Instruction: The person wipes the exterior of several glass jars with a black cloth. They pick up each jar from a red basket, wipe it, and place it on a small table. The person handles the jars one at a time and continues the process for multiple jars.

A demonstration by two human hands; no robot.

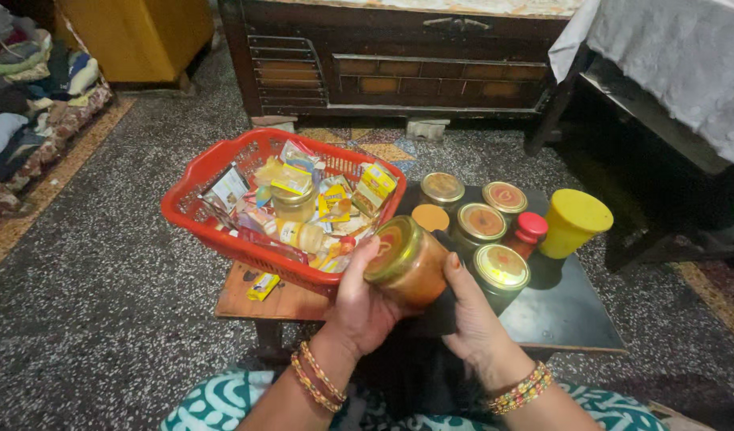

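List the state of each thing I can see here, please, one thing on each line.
Glass jar: lid on, tilted, held in both hands.
Left hand: gripping the jar.
Right hand: supporting the jar.
Red basket: full of packets.
Four jars on the table: upright, lids on.
Yellow container: closed.

Both bare forearms wear beaded orange-and-gold bangles (317, 381) above a teal-and-white patterned garment (223, 403).

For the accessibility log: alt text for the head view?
Both hands, left hand and right hand, hold a tilted glass jar over a low table. A red basket of packets sits left; more lidded jars and a yellow container stand right.
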